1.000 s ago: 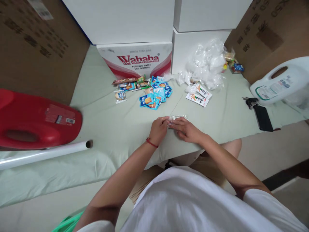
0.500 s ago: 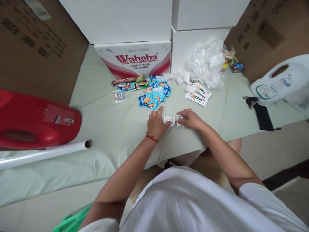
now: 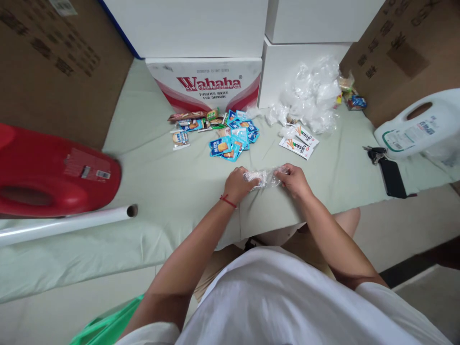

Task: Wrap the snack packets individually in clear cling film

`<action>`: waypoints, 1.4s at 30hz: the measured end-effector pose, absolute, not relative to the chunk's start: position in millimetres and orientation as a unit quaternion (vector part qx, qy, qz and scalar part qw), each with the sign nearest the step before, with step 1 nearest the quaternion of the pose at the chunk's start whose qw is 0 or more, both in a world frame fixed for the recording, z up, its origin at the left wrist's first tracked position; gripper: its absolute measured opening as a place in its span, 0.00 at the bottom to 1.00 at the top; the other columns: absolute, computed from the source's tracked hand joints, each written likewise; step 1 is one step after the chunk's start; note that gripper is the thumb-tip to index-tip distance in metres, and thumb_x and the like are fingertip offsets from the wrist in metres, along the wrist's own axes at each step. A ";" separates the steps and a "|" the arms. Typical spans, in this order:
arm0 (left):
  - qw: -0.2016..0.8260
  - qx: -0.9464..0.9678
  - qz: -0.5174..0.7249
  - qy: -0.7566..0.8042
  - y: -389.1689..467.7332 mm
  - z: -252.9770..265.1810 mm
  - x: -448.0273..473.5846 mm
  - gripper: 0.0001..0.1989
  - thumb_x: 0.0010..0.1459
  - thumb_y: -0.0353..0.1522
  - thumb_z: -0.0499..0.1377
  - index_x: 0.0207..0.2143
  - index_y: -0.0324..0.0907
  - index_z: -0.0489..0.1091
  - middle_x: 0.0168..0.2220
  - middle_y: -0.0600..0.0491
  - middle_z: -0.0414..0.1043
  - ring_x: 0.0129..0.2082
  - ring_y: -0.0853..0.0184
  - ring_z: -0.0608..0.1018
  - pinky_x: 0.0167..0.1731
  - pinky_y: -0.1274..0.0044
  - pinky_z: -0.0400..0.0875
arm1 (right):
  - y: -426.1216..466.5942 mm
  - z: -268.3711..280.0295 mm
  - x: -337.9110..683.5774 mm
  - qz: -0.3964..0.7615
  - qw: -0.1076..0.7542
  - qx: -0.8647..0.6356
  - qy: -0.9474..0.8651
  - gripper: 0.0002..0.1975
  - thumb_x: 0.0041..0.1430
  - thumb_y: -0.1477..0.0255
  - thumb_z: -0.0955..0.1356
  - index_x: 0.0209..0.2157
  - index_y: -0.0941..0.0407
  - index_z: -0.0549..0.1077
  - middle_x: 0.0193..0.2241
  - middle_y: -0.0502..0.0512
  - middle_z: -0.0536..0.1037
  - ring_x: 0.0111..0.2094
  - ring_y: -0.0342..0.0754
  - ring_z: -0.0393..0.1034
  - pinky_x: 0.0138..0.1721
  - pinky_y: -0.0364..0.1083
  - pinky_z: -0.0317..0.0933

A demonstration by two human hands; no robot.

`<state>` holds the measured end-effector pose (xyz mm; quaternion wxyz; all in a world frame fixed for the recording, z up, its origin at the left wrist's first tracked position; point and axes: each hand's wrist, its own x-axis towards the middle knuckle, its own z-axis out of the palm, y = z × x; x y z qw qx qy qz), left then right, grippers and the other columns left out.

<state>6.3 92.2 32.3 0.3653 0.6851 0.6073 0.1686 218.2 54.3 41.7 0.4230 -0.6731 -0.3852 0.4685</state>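
Near the table's front edge, my left hand [image 3: 238, 185] is closed on a small packet [image 3: 254, 176] wrapped in clear plastic; its print is too small to read. My right hand [image 3: 293, 179] pinches the loose end of the clear plastic bag [image 3: 273, 178], which stretches between both hands. Just beyond them lie several blue snack packets [image 3: 230, 144] in a loose pile. White snack packets [image 3: 296, 148] with pictures of sticks on them are to the right of that pile.
A Wahaha carton [image 3: 204, 86] stands at the back beside crumpled clear plastic bags [image 3: 311, 98]. A red jug [image 3: 53, 172] and a white tube [image 3: 72, 225] lie left. On the right are a white jug [image 3: 420, 124], keys [image 3: 376, 154] and a black phone [image 3: 392, 178].
My right hand has shifted right and turned, drawing out the plastic bag's end. My left hand has curled further round the packet.
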 end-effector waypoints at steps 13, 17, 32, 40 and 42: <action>0.549 0.590 0.245 0.539 101.6 37.4 -11.2 0.06 0.46 0.28 0.63 0.26 0.43 0.67 0.23 0.61 0.65 0.27 0.69 0.67 0.30 0.77 0.59 | 29.8 33.4 129.9 0.210 0.297 -0.617 -0.698 0.19 0.73 0.70 0.60 0.55 0.56 0.78 0.43 0.62 0.75 0.45 0.54 0.72 0.46 0.51 0.69; 0.653 0.502 0.261 0.503 103.9 39.7 -24.8 0.05 0.48 0.31 0.63 0.30 0.41 0.73 0.28 0.57 0.72 0.30 0.69 0.74 0.33 0.78 0.69 | 16.3 24.0 126.1 0.159 0.221 -0.626 -0.731 0.28 0.71 0.74 0.62 0.70 0.53 0.66 0.52 0.67 0.71 0.54 0.60 0.66 0.55 0.57 0.67; 0.584 0.512 0.315 0.546 92.5 25.1 -17.0 0.14 0.52 0.40 0.70 0.30 0.43 0.70 0.23 0.59 0.69 0.21 0.71 0.69 0.23 0.78 0.64 | -30.0 14.1 165.1 0.136 0.332 -0.526 -0.771 0.30 0.68 0.77 0.62 0.68 0.44 0.68 0.67 0.62 0.68 0.60 0.60 0.68 0.58 0.64 0.66; 0.655 0.405 0.328 0.547 91.7 36.9 -14.4 0.18 0.50 0.39 0.74 0.31 0.43 0.68 0.26 0.59 0.69 0.25 0.71 0.72 0.24 0.79 0.71 | 29.8 14.3 171.6 0.157 0.252 -0.480 -0.826 0.36 0.70 0.64 0.69 0.75 0.51 0.56 0.72 0.65 0.63 0.73 0.61 0.55 0.73 0.69 0.48; 0.671 0.386 0.335 0.536 90.0 40.5 -18.3 0.19 0.54 0.44 0.71 0.31 0.43 0.67 0.25 0.59 0.68 0.22 0.73 0.70 0.20 0.81 0.65 | 33.0 14.7 167.1 0.194 0.292 -0.496 -0.794 0.28 0.71 0.64 0.68 0.69 0.51 0.66 0.67 0.64 0.70 0.69 0.59 0.63 0.72 0.66 0.52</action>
